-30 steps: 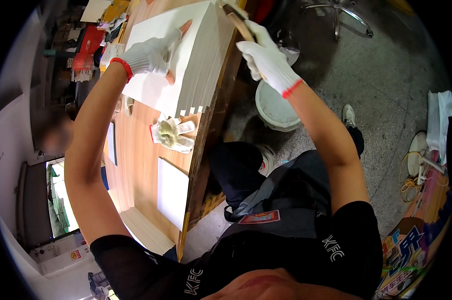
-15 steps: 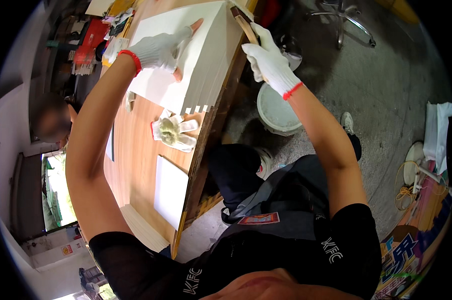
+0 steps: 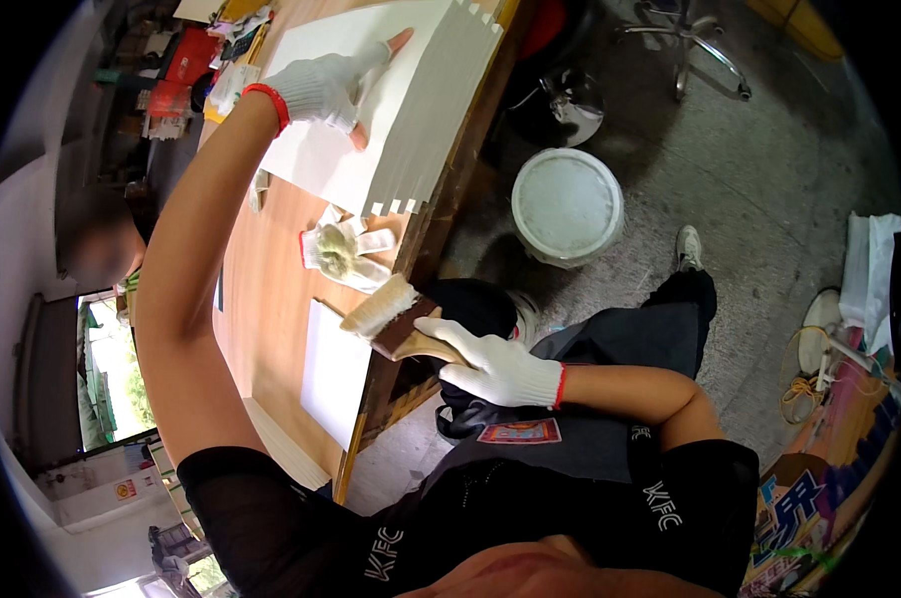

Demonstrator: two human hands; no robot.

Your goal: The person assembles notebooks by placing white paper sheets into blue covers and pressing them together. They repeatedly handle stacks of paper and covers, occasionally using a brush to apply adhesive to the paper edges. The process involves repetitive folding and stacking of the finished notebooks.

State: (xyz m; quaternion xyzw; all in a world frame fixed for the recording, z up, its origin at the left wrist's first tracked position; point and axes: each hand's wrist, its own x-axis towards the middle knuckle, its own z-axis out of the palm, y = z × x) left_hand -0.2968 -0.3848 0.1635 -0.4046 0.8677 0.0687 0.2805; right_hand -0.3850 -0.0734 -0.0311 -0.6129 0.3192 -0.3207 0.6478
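Observation:
My left hand [image 3: 328, 92], in a white knit glove with bare fingertips and a red cuff, presses down with thumb and finger spread on a tall stack of white sheets or boards [image 3: 426, 120]. The stack's long side lies along the table edge, its corner layers slightly stepped. My right hand [image 3: 495, 367], gloved alike, grips the wooden handle of a wide brush [image 3: 401, 317] with pale bristles. The brush is held near the table edge, bristles pointing up and left. Just beyond it lies a loose white glove [image 3: 346, 251] with a yellowish stain. Nearer me rests a white board [image 3: 331, 374].
The wooden table [image 3: 271, 329] runs along my left. A white lidded bucket [image 3: 567, 204] stands on the floor beside it, with a wheeled chair base [image 3: 682, 45] farther off. More white boards [image 3: 281, 439] lie at the near table end. Another person sits at left.
My right hand has drawn the brush from the far end of the stack's side back toward me, beside the loose glove. My left hand stays on the stack.

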